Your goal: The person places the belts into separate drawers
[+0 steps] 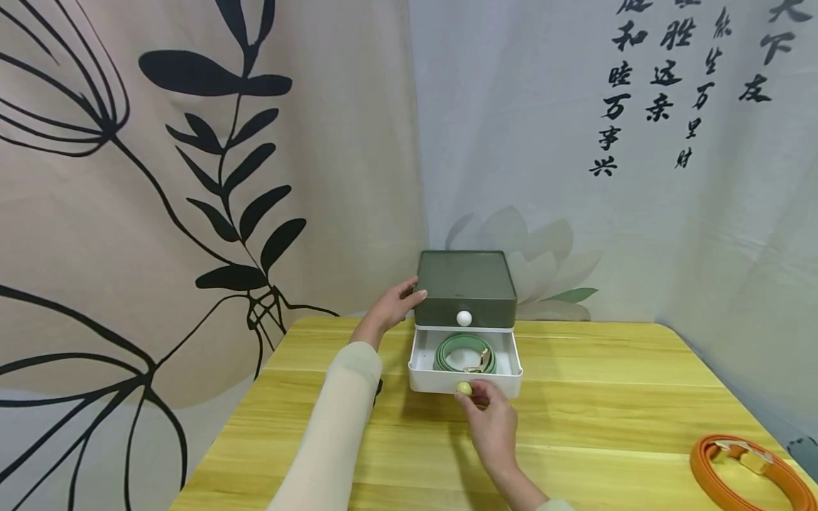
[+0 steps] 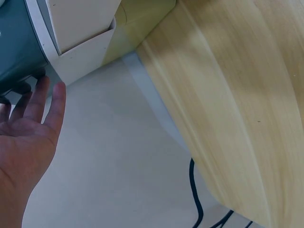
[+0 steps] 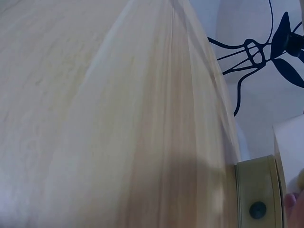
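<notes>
A small drawer unit with a dark green upper drawer [image 1: 469, 280] and white round knob stands on the table. Below it, the white drawer [image 1: 428, 381] is pulled out, and a coiled green belt [image 1: 441, 355] with a gold-toned buckle lies inside. My right hand [image 1: 495, 426] pinches the yellow-green knob [image 1: 464, 388] on the white drawer's front; only its fingertips [image 3: 290, 200] show in the right wrist view. My left hand [image 1: 394, 305] rests against the left side of the green upper part, fingers extended, as the left wrist view also shows.
A coiled orange belt [image 1: 706, 468] with a gold-toned buckle lies at the table's right front. A yellowish lowest drawer [image 3: 259, 183] with a dark knob [image 3: 258, 210] sits under the white one. Printed curtains [image 1: 358, 177] hang behind the wooden table [image 1: 607, 404].
</notes>
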`<state>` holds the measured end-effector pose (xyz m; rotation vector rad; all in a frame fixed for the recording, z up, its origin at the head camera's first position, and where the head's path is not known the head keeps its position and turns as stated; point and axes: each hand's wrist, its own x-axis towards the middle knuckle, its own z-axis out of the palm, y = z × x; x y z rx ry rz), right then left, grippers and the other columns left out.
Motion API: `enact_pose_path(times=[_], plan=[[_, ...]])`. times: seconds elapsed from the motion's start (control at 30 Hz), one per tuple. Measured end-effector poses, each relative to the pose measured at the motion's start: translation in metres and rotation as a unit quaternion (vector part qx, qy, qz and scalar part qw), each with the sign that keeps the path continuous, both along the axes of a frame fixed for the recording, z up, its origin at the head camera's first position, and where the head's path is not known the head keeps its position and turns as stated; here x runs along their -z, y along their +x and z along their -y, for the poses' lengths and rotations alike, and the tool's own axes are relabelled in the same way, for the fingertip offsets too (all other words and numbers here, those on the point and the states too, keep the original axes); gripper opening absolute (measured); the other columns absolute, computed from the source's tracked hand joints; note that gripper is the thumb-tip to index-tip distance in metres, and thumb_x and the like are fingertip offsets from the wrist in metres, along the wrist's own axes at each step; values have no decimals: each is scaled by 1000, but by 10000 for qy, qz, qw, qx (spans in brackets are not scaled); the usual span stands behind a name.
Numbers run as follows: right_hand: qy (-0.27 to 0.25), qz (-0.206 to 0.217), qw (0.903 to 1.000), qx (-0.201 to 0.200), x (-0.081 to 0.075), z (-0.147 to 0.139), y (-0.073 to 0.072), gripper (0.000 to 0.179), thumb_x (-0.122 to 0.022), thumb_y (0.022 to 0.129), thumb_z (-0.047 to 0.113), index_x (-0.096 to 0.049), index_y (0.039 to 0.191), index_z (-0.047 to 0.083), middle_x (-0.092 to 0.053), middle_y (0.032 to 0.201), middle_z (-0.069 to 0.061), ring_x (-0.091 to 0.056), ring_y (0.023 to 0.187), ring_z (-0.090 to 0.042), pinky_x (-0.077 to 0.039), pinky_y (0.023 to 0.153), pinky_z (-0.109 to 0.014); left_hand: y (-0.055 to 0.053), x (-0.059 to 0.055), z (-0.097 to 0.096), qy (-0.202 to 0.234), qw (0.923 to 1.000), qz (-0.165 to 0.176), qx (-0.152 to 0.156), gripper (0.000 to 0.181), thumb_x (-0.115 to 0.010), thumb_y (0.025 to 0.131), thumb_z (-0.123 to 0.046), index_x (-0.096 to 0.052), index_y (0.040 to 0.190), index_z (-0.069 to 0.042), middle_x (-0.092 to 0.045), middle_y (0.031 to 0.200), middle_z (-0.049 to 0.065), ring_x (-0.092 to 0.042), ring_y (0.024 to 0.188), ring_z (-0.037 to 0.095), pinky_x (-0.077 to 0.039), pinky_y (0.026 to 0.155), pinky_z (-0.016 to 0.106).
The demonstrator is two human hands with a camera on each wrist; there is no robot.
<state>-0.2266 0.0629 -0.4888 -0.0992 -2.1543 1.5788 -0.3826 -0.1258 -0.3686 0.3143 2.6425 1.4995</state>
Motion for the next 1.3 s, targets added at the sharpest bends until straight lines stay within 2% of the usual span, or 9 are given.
enact_pose_path(times=[0.6,1.3], plan=[[-52,210,9997,66,1,1,-6,18,-81,83,10,-72,97,4,-72,92,-7,-68,83,-20,-56,70,-26,0,1,1,41,9999,-38,86,68,-53,101,-48,-28,159,-23,-30,160,9,-32,144,29,-38,108,52],[245,79,9996,116,-1,0,-21,14,-79,85,11,-73,97,5,-72,90,-5,-66,81,-18,-55,72,-30,2,1,1,37,9999,-26,100,68,-53,101,-50,-28,159,-26,-30,160,6,-35,143,29,-40,107,51]])
